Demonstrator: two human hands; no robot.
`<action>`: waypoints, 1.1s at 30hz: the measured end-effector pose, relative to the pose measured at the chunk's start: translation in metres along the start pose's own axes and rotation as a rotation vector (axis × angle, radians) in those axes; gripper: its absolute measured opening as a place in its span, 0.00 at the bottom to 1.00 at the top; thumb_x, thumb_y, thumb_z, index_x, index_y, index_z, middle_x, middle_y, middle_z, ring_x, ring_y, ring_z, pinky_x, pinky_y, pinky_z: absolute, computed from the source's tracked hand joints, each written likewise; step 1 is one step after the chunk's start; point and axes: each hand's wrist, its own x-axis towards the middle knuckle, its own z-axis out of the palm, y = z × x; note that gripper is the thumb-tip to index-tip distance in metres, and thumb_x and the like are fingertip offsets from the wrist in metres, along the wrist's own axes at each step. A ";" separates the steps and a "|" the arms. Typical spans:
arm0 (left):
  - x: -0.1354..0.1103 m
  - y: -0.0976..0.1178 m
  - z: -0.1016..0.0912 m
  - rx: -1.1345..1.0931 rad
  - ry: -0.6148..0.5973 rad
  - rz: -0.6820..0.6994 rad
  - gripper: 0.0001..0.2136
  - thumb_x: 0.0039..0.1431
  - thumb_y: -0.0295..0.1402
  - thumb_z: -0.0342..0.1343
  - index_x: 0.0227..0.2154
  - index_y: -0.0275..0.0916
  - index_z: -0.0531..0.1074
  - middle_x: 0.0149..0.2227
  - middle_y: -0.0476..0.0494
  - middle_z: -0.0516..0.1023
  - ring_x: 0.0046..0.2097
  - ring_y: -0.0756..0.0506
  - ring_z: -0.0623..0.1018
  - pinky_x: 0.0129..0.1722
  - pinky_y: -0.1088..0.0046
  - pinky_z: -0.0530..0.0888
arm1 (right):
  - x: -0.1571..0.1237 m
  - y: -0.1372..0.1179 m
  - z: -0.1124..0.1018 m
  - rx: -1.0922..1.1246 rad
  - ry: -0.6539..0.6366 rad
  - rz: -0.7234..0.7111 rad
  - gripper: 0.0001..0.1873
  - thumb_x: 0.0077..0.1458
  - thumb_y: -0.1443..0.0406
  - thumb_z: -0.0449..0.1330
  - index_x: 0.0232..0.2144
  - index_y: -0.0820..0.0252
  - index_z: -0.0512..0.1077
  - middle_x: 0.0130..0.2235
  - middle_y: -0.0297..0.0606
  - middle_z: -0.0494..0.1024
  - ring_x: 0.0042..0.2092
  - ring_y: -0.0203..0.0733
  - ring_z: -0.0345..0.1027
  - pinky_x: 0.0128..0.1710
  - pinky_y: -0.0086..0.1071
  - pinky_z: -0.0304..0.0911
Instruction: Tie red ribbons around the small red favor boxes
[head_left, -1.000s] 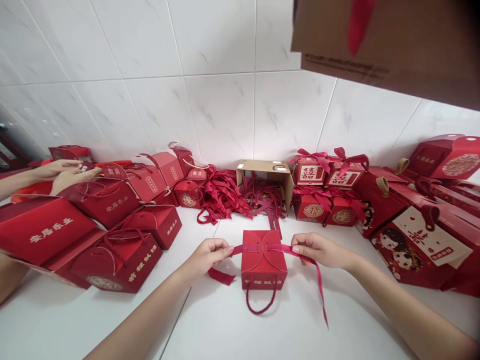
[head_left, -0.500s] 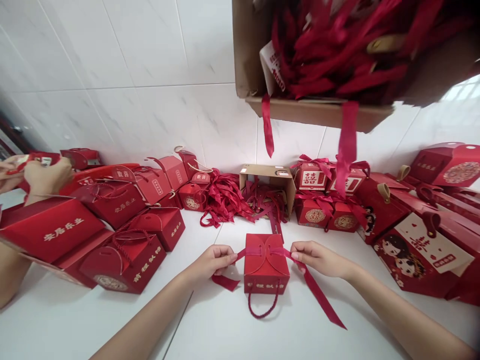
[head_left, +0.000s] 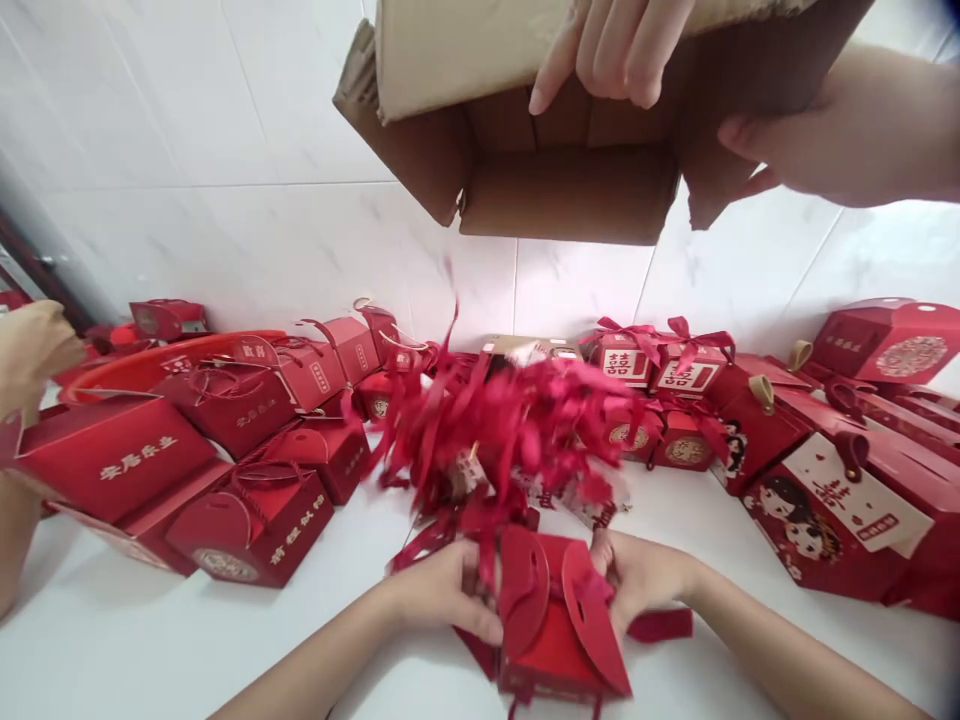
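A small red gift box [head_left: 559, 630] stands on the white table close to me, its two rounded top flaps lifted apart. My left hand [head_left: 454, 592] is closed on its left side, the thumb near the front corner. My right hand [head_left: 646, 580] grips the right side, fingers partly hidden behind a flap. A loose end of red ribbon [head_left: 660, 625] pokes out beside my right wrist. Just beyond the box, a blurred mass of red ribbons [head_left: 510, 420] with some pale tags is tumbling down, reaching close to my left hand.
Another person's hands [head_left: 615, 50] hold a tipped cardboard carton [head_left: 570, 195] overhead. Red boxes [head_left: 247, 520] crowd the left, near a red basin [head_left: 187, 345] and a co-worker's hand [head_left: 37, 345]. Ribbon-tied boxes [head_left: 686, 440] and larger boxes [head_left: 832, 510] line the right.
The overhead carton has been tipped out, and its ribbons are spilling onto the table. My hands have moved from the ribbon ends to the gift box's sides. The box is nearer me, its flaps now apart.
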 end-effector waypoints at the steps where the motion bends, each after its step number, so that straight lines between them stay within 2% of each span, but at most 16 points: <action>1: -0.001 -0.001 0.002 -0.001 -0.044 -0.043 0.23 0.26 0.43 0.74 0.27 0.34 0.76 0.28 0.45 0.77 0.31 0.46 0.76 0.34 0.72 0.74 | 0.000 0.000 0.004 -0.006 -0.052 0.009 0.25 0.21 0.57 0.77 0.23 0.67 0.77 0.27 0.36 0.77 0.31 0.41 0.70 0.37 0.31 0.68; 4: -0.005 -0.001 0.005 0.007 -0.175 -0.131 0.19 0.22 0.37 0.75 0.22 0.35 0.79 0.25 0.47 0.79 0.27 0.48 0.74 0.32 0.74 0.73 | 0.003 0.003 0.014 -0.018 -0.193 0.033 0.26 0.17 0.58 0.77 0.22 0.68 0.77 0.27 0.37 0.78 0.30 0.39 0.70 0.35 0.27 0.68; 6: -0.007 0.002 0.007 0.019 -0.210 -0.125 0.17 0.23 0.35 0.75 0.23 0.38 0.81 0.24 0.48 0.80 0.26 0.49 0.73 0.31 0.77 0.73 | 0.006 0.006 0.019 -0.005 -0.208 0.055 0.26 0.17 0.56 0.76 0.19 0.68 0.76 0.25 0.36 0.77 0.27 0.37 0.68 0.32 0.24 0.68; 10: -0.008 0.007 0.009 0.033 -0.210 -0.103 0.17 0.23 0.36 0.75 0.23 0.39 0.82 0.24 0.49 0.80 0.25 0.50 0.72 0.27 0.79 0.72 | 0.010 0.011 0.020 0.002 -0.195 0.023 0.25 0.16 0.56 0.76 0.12 0.67 0.71 0.19 0.32 0.73 0.24 0.33 0.64 0.30 0.22 0.66; 16: -0.008 0.009 0.011 0.050 -0.207 -0.082 0.17 0.23 0.37 0.75 0.23 0.38 0.82 0.24 0.48 0.80 0.25 0.50 0.72 0.26 0.80 0.72 | 0.011 0.016 0.019 0.025 -0.185 0.008 0.25 0.12 0.58 0.77 0.10 0.67 0.69 0.17 0.29 0.70 0.20 0.27 0.54 0.21 0.19 0.59; 24: -0.008 0.013 0.013 0.090 -0.212 -0.061 0.20 0.23 0.44 0.74 0.21 0.37 0.81 0.24 0.46 0.80 0.25 0.48 0.73 0.26 0.77 0.72 | 0.009 0.011 0.019 -0.028 -0.187 0.078 0.25 0.13 0.58 0.77 0.09 0.65 0.67 0.17 0.29 0.68 0.20 0.29 0.55 0.21 0.22 0.57; 28: -0.008 0.010 0.011 0.102 -0.207 -0.070 0.21 0.27 0.48 0.71 0.22 0.37 0.81 0.25 0.45 0.81 0.26 0.48 0.74 0.29 0.77 0.73 | 0.008 0.009 0.021 -0.002 -0.181 0.081 0.25 0.13 0.55 0.76 0.13 0.65 0.72 0.18 0.30 0.71 0.21 0.30 0.58 0.21 0.21 0.59; 33: -0.009 0.007 0.010 0.114 -0.218 -0.071 0.21 0.29 0.48 0.71 0.24 0.37 0.82 0.28 0.44 0.81 0.27 0.48 0.74 0.31 0.76 0.74 | 0.007 0.003 0.023 0.055 -0.191 0.060 0.24 0.13 0.57 0.77 0.13 0.65 0.73 0.19 0.30 0.72 0.23 0.31 0.61 0.24 0.20 0.61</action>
